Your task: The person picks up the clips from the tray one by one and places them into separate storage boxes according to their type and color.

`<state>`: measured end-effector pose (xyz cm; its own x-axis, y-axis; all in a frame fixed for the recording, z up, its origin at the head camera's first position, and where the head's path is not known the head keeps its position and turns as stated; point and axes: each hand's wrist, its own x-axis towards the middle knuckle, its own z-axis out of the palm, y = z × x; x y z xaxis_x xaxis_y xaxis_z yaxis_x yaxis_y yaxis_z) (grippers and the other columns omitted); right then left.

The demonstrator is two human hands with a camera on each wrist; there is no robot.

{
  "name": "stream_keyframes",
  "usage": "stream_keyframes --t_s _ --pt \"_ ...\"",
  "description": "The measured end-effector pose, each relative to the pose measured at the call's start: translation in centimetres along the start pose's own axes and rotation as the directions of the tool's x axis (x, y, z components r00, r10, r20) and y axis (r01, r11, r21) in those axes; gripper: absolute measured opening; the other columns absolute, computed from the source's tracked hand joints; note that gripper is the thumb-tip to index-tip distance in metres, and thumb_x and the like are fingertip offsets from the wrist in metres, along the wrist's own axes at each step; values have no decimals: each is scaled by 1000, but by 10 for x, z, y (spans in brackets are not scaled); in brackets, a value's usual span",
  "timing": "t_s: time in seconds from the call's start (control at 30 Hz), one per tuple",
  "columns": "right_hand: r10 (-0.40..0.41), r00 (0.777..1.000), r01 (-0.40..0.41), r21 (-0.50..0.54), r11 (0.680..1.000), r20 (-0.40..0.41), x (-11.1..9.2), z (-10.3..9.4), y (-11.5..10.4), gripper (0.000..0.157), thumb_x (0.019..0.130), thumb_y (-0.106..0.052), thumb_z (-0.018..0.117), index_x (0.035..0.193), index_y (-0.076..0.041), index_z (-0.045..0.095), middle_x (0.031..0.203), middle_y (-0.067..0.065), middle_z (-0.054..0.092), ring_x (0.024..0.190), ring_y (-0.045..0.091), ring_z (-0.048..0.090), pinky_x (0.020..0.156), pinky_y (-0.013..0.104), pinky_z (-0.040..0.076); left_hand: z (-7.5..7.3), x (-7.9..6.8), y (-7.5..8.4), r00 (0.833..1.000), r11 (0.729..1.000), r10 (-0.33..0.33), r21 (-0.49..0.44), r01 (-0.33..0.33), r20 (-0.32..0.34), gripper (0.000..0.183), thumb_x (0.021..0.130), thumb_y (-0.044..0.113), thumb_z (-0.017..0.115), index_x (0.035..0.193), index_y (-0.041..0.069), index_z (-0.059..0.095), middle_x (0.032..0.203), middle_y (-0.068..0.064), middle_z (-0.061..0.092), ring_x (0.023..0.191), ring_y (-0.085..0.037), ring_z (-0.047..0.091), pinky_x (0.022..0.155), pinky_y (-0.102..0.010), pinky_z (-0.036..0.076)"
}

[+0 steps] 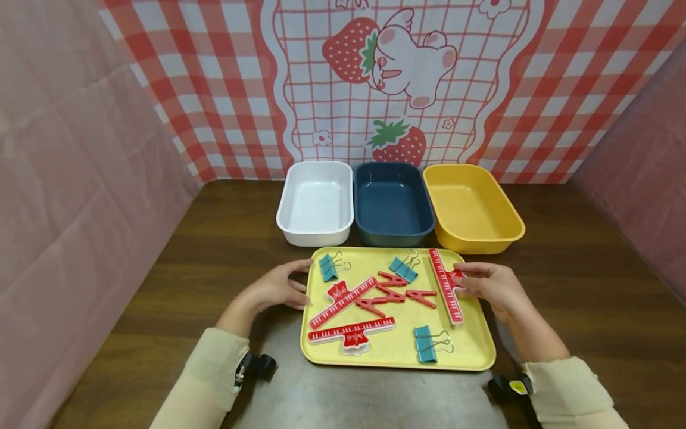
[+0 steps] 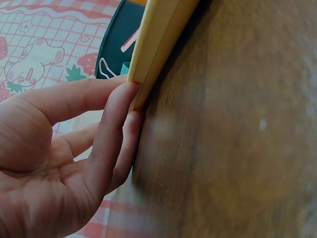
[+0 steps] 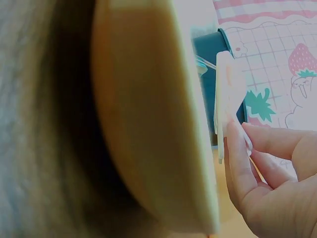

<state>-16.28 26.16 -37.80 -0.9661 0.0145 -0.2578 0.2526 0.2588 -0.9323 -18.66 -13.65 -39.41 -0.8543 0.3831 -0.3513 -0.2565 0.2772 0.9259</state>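
My left hand (image 1: 278,287) holds the left rim of a yellow tray (image 1: 399,361), its fingertips right at the edge in the left wrist view. My right hand (image 1: 495,287) pinches the grip of a red sheet-music clip (image 1: 446,289) with a piano-key pattern, at the tray's right side. Two more such clips, one slanted (image 1: 343,302) and one almost level (image 1: 351,330), lie on the left part of the tray. Several red clothespins (image 1: 392,295) are grouped in the middle. Teal binder clips lie at the back left (image 1: 328,268), back centre (image 1: 403,270) and front right (image 1: 425,344).
Behind the tray three bins stand side by side: white (image 1: 316,238), dark blue (image 1: 393,239) and yellow (image 1: 479,245). A checked, strawberry-printed cloth (image 1: 236,89) hangs behind them, with pink cloth (image 1: 86,179) at the sides. Brown wooden table (image 1: 214,226) surrounds the tray.
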Motion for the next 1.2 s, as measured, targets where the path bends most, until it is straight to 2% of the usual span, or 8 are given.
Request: stream_keyframes --t_s 0.5,0.93,1.2 --pt "2 1000 -2 70 998 4 -3 0 -9 51 88 -3 62 131 15 41 91 1 61 76 11 66 77 31 55 0 0 -1 1000 1000 0 3 0 -1 79 75 -19 64 143 1 29 138 -22 35 96 -29 61 70 -38 58" --pt "-16 1000 17 91 996 -4 -4 -5 -16 55 88 -8 64 132 15 40 88 -4 62 78 8 64 77 29 55 2 1 -1 1000 1000 21 -10 -21 -1 80 74 -22 62 143 -1 29 138 -21 34 94 -28 60 69 -38 58" --pt "-34 999 33 175 984 1 -5 -9 -18 52 86 -5 65 129 14 44 90 -1 62 77 12 66 79 32 55 2 0 -1 1000 1000 16 -12 -16 -7 80 74 -22 63 143 -1 29 138 -21 34 95 -28 60 69 -38 58"
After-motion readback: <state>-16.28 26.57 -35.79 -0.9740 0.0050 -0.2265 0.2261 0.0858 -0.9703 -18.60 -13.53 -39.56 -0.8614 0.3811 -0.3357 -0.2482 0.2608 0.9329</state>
